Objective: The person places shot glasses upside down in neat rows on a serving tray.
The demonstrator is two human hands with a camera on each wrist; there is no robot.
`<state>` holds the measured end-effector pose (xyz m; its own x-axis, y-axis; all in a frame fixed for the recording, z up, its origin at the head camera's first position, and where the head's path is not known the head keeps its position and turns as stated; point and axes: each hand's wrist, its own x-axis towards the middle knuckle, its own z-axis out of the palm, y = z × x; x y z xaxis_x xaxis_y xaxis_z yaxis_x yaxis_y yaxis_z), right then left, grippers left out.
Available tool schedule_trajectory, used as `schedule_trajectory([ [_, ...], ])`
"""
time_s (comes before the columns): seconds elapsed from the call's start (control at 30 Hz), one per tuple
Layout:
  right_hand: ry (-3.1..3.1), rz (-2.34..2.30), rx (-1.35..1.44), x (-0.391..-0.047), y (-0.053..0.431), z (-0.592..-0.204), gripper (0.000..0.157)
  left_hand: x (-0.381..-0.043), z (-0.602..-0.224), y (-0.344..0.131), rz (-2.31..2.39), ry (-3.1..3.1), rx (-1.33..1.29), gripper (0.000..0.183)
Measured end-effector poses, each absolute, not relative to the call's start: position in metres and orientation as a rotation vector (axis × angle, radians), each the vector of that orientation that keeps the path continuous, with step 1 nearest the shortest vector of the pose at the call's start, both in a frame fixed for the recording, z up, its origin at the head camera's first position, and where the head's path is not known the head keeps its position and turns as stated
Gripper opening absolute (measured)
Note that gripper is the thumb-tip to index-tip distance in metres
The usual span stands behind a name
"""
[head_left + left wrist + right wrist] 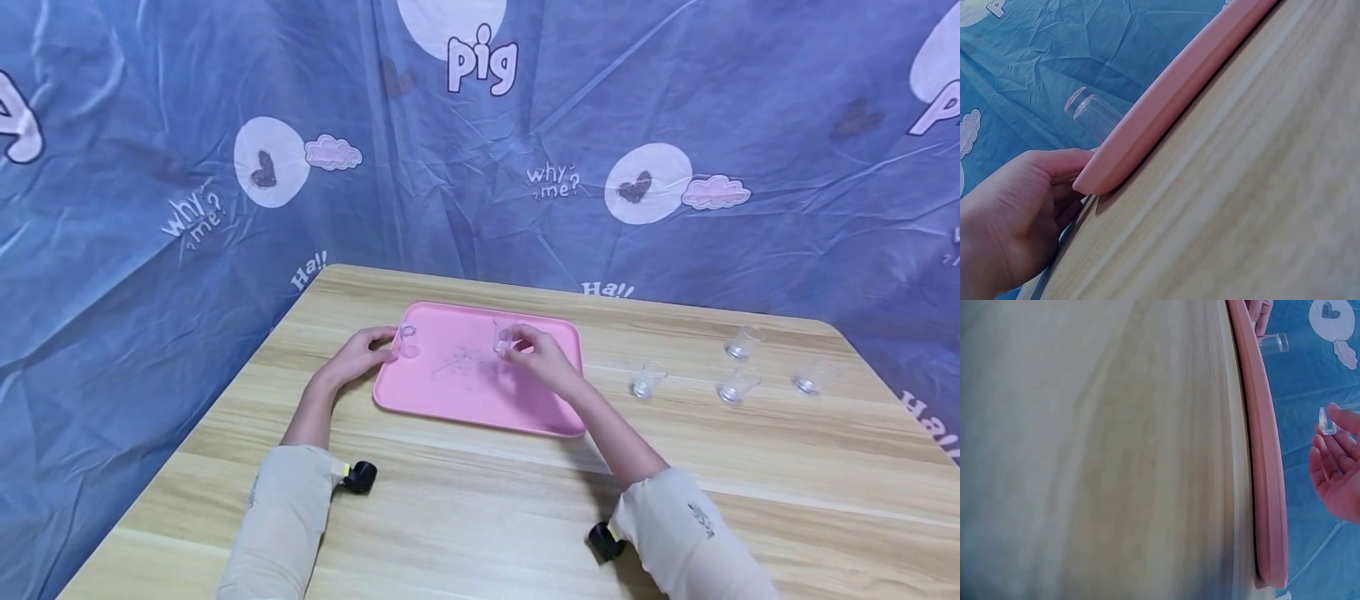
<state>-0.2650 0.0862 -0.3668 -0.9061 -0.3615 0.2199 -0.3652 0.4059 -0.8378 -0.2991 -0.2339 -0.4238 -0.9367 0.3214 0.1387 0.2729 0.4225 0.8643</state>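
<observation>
A small clear shot glass (502, 335) is pinched between the thumb and fingers of my right hand (542, 358), above the right part of the pink tray (450, 398). The right wrist view shows this glass (1327, 422) at the fingertips, raised over the tray rim. My left hand (357, 357) grips the tray's left edge, its thumb over the rim in the left wrist view and the other fingers partly hidden behind. Just inside that edge, another clear shot glass (408, 340) stands on the tray, right by the left fingertips.
Several more clear glasses stand on the wooden table (480, 500) right of the tray, among them a near glass (648, 379) and a farther one (744, 342). A blue printed curtain (420, 208) hangs behind and left of the table.
</observation>
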Motion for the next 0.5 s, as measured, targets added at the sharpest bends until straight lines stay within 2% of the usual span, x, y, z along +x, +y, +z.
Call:
schedule_trajectory([
  [0.07,-2.633,1.583,0.668,-0.275,0.085,-0.378,0.024,-0.300,-0.424,-0.234,1.566,2.614,0.536,0.046],
  [0.5,-2.657,1.572,0.669,-0.286,0.059,-0.377,0.027,-0.301,-0.423,-0.233,1.573,2.588,0.549,0.044],
])
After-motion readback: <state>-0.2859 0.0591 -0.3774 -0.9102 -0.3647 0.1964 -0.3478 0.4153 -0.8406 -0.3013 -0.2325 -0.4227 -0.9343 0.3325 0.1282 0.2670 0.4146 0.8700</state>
